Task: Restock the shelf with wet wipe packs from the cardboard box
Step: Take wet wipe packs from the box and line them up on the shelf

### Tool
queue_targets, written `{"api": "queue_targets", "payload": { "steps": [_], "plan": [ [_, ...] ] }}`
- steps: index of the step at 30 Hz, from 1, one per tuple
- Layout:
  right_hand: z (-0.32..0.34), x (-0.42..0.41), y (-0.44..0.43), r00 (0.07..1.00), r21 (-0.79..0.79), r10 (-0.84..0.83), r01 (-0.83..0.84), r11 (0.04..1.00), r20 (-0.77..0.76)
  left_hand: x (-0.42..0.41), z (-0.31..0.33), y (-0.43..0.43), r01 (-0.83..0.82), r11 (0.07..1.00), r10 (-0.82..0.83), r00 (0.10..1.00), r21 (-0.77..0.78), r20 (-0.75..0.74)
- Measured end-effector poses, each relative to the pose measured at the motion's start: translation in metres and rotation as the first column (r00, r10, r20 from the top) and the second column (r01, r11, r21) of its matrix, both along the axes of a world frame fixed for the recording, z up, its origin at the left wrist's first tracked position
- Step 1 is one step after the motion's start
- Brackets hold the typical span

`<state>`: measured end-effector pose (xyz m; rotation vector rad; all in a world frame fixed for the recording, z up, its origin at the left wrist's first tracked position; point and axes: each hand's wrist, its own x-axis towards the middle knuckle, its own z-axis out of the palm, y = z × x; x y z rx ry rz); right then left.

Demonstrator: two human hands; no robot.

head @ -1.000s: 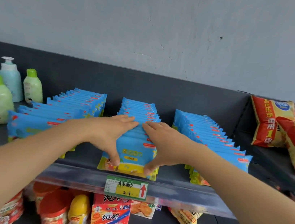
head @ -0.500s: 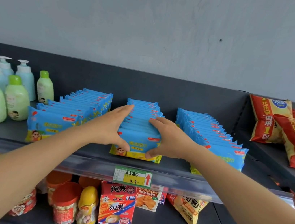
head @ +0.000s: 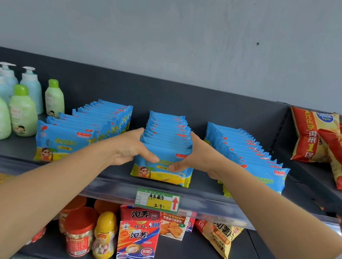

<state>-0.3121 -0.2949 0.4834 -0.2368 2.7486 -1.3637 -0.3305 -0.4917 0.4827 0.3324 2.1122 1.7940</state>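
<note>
- Standing next to this person: both arms are reaching out to the dark grey metal shelf (head: 8, 151), and the hands are bracketing the middle row of soft blue-and-yellow wet wipe packs (head: 168, 129).
- The left hand (head: 129, 147) is at the row's 9 o'clock side. Its fingers lie pretty much straight and flat along the pack edges, with the thumb across the front pack (head: 159, 172).
- The right hand (head: 198, 157) mirrors that at 3 o'clock: fingers out along the side, thumb over the front face. It looks like pressing and squaring up rather than a real grab, and neither hand is lifting anything.
- Another blue wipe row (head: 91, 124) sits at 9 o'clock and a third one (head: 249, 160) at 3 o'clock, each with a gap to the middle row. The cardboard box isn't anywhere I can see.
- My guess is the row is stocked and they're just tidying it.
- What could go wrong:
  - These packs are squishy, so too much sideways squeeze could make the row buckle and pop a pack up.
  - An uneven push toward 12 o'clock would skew the row into a neighbour.
  - The front pack sits near the lip, just above the green-and-yellow paper price tag (head: 157, 200) at 6 o'clock. Letting go carelessly could tip it off the shelf.
  - The left forearm passes close to the left row's front pack, so a sloppy pull-out might drag it.
</note>
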Motion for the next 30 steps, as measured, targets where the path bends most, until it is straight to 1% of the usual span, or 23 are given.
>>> {"api": "queue_targets", "payload": {
  "steps": [2, 5, 9, 14, 18, 22, 26, 30],
  "plan": [
    [0.001, 0.000, 0.000, 1.000, -0.011, -0.003, 0.003, 1.000, 0.018, 0.000, 0.003, -0.001, 0.035, 0.999, -0.036, 0.999, 0.020, 0.017],
    [0.002, 0.000, -0.001, 0.999, -0.031, -0.014, 0.015, 0.999, 0.045, 0.000, 0.006, -0.002, 0.087, 0.996, -0.088, 0.996, 0.009, 0.020],
    [0.004, 0.001, -0.001, 0.998, -0.032, -0.019, 0.021, 0.999, 0.061, -0.002, 0.008, -0.002, 0.107, 0.994, -0.106, 0.994, -0.005, 0.033],
    [0.004, 0.003, -0.003, 0.999, -0.011, -0.029, 0.030, 0.999, 0.045, 0.000, 0.011, -0.001, 0.076, 0.997, -0.075, 0.995, -0.022, 0.063],
    [0.005, 0.008, -0.002, 0.999, 0.003, -0.044, 0.044, 0.999, -0.026, -0.002, 0.007, -0.004, -0.017, 0.999, 0.018, 0.998, -0.029, 0.065],
    [0.008, 0.013, -0.002, 0.990, 0.091, -0.080, 0.091, 0.992, -0.118, -0.001, 0.006, -0.007, -0.078, 0.995, 0.077, 0.997, -0.063, -0.013],
    [0.011, 0.016, -0.008, 0.976, 0.241, -0.084, 0.132, 0.961, -0.201, 0.003, 0.011, -0.008, -0.099, 0.972, 0.064, 0.984, -0.215, -0.166],
    [0.017, 0.017, -0.015, 0.957, 0.368, -0.030, 0.139, 0.919, -0.287, 0.009, 0.019, -0.010, -0.135, 0.922, 0.011, 0.946, -0.364, -0.323]
  ]
}}
